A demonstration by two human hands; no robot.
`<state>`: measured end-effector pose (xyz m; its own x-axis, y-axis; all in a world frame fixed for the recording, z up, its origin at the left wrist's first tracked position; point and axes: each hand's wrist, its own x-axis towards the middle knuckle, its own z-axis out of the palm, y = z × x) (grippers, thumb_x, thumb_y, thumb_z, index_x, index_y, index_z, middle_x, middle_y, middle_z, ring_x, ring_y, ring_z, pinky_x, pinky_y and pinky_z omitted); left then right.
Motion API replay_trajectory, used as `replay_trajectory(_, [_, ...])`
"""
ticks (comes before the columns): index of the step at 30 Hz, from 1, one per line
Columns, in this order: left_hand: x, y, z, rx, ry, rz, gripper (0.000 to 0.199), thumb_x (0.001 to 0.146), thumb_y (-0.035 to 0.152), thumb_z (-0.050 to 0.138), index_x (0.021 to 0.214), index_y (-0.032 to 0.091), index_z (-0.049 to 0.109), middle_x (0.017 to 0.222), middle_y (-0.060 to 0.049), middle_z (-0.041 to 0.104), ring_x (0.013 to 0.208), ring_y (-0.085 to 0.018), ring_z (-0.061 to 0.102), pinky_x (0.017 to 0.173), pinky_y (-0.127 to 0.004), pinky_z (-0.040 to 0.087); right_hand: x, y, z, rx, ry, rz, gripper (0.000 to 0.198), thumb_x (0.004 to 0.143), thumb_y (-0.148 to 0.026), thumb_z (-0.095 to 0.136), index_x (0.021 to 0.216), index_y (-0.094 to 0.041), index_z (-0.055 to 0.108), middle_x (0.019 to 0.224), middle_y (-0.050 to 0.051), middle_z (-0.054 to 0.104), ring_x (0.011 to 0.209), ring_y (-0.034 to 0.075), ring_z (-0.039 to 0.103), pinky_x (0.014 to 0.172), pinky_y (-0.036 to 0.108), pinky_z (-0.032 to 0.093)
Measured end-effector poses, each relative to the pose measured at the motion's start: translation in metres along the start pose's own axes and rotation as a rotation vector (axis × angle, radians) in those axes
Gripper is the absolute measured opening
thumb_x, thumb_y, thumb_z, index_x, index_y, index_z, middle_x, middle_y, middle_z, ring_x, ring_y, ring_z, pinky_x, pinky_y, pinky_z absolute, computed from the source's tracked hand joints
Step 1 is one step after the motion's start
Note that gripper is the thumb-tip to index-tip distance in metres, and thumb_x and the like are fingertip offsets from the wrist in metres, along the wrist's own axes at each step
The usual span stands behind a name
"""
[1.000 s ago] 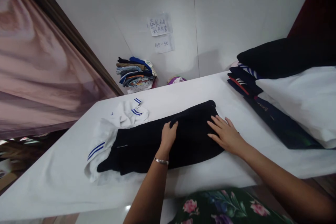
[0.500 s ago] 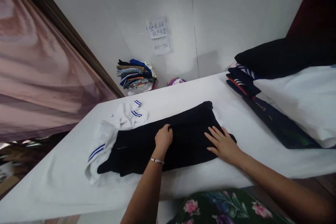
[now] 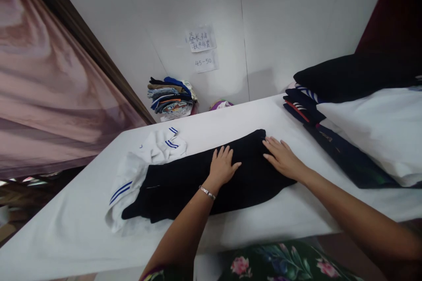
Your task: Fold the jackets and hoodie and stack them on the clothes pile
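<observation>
A black piece of clothing (image 3: 184, 184) lies spread lengthwise on the white-covered table (image 3: 79, 215); its exact kind I cannot tell. From under its left end come white parts with blue double stripes (image 3: 121, 192), and a crumpled white striped part (image 3: 161, 142) lies beyond its upper left edge. My left hand (image 3: 222, 167), with a bracelet at the wrist, rests flat on the middle of the black cloth, fingers spread. At the cloth's right end my right hand (image 3: 283, 158) lies open, fingertips on its edge.
On the right is a pile of folded black, navy and white clothes (image 3: 359, 118). A stack of folded garments (image 3: 171, 99) stands past the table's far edge, near a purple-rimmed item (image 3: 221, 104). Handwritten papers (image 3: 201, 48) hang on the wall; a pink curtain (image 3: 59, 83) hangs left.
My left hand has moved right and forward, its curled fingers now spread flat. My right hand has slid forward along the right end of the black cloth, and the white edge there no longer shows.
</observation>
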<state>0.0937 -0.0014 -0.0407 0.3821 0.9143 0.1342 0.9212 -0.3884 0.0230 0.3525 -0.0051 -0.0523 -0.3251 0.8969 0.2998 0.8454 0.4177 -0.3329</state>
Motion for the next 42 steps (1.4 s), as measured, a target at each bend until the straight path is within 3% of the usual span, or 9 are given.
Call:
replay_trajectory(3, [0.001, -0.017, 0.019, -0.053, -0.119, -0.118, 0.063, 0.094, 0.054, 0.038, 0.143, 0.014, 0.039, 0.15, -0.014, 0.038, 0.14, -0.027, 0.033, 0.115, -0.046, 0.025, 0.017, 0.01, -0.006, -0.002, 0.13, 0.051, 0.057, 0.097, -0.041, 0.028, 0.147, -0.015, 0.034, 0.154, 0.014, 0.03, 0.144, 0.027, 0.022, 0.115, 0.051, 0.022])
replay_trajectory(9, [-0.002, -0.02, 0.024, -0.083, -0.057, -0.121, 0.063, 0.094, 0.054, 0.039, 0.143, 0.014, 0.04, 0.15, -0.013, 0.037, 0.14, -0.026, 0.033, 0.116, -0.045, 0.022, 0.05, -0.013, -0.013, 0.035, 0.27, 0.008, 0.065, 0.097, -0.049, 0.027, 0.151, -0.014, 0.022, 0.158, 0.014, 0.018, 0.146, 0.024, 0.009, 0.116, 0.05, 0.017])
replay_trajectory(12, [-0.004, -0.02, 0.025, -0.108, -0.041, -0.115, 0.062, 0.094, 0.052, 0.04, 0.143, 0.015, 0.039, 0.15, -0.013, 0.037, 0.14, -0.025, 0.033, 0.116, -0.045, 0.022, 0.062, -0.018, 0.006, -0.025, 0.144, -0.041, 0.071, 0.095, -0.054, 0.029, 0.151, -0.011, 0.023, 0.158, 0.013, 0.015, 0.147, 0.024, 0.005, 0.118, 0.049, 0.011])
replay_trajectory(17, [-0.005, -0.025, 0.031, -0.173, -0.012, -0.13, 0.059, 0.094, 0.05, 0.044, 0.142, 0.015, 0.041, 0.15, -0.012, 0.039, 0.139, -0.024, 0.035, 0.116, -0.044, 0.024, 0.061, 0.006, 0.059, -0.074, -0.307, 0.095, 0.072, 0.092, -0.059, 0.03, 0.147, -0.014, 0.035, 0.156, 0.013, 0.024, 0.145, 0.027, 0.016, 0.116, 0.054, 0.013])
replay_trajectory(21, [-0.005, -0.025, 0.034, -0.184, 0.009, -0.131, 0.06, 0.093, 0.049, 0.045, 0.141, 0.014, 0.042, 0.149, -0.012, 0.04, 0.139, -0.024, 0.035, 0.116, -0.043, 0.024, 0.059, 0.017, 0.071, -0.057, -0.31, 0.096, 0.073, 0.091, -0.062, 0.028, 0.148, -0.015, 0.035, 0.157, 0.011, 0.022, 0.146, 0.026, 0.013, 0.116, 0.053, 0.011])
replay_trajectory(25, [-0.006, -0.024, 0.035, -0.182, 0.023, -0.127, 0.059, 0.093, 0.049, 0.045, 0.141, 0.015, 0.042, 0.149, -0.012, 0.04, 0.139, -0.024, 0.035, 0.115, -0.044, 0.025, 0.062, 0.013, 0.055, -0.015, -0.328, 0.117, 0.07, 0.092, -0.06, 0.028, 0.146, -0.017, 0.038, 0.155, 0.011, 0.027, 0.145, 0.027, 0.016, 0.116, 0.053, 0.013])
replay_trajectory(31, [-0.008, -0.024, 0.033, -0.179, 0.028, -0.124, 0.058, 0.093, 0.049, 0.044, 0.141, 0.016, 0.041, 0.15, -0.011, 0.04, 0.139, -0.024, 0.035, 0.116, -0.043, 0.025, 0.075, 0.008, 0.036, -0.046, -0.013, 0.107, 0.071, 0.094, -0.059, 0.024, 0.149, -0.015, 0.029, 0.158, 0.013, 0.017, 0.147, 0.027, 0.007, 0.116, 0.054, 0.009])
replay_trajectory(38, [-0.008, -0.022, 0.033, -0.166, 0.035, -0.121, 0.058, 0.093, 0.049, 0.045, 0.141, 0.016, 0.042, 0.149, -0.011, 0.04, 0.138, -0.023, 0.036, 0.116, -0.042, 0.025, 0.078, 0.023, 0.07, 0.013, -0.231, 0.188, 0.07, 0.09, -0.059, 0.037, 0.144, -0.014, 0.038, 0.156, 0.015, 0.024, 0.145, 0.03, 0.014, 0.113, 0.057, 0.016])
replay_trajectory(42, [-0.008, -0.021, 0.032, -0.18, 0.03, -0.129, 0.058, 0.093, 0.048, 0.045, 0.14, 0.015, 0.042, 0.149, -0.01, 0.04, 0.138, -0.023, 0.035, 0.116, -0.041, 0.024, 0.084, 0.032, 0.064, 0.089, -0.242, 0.206, 0.067, 0.091, -0.059, 0.035, 0.144, -0.018, 0.041, 0.155, 0.012, 0.028, 0.144, 0.028, 0.018, 0.114, 0.053, 0.021])
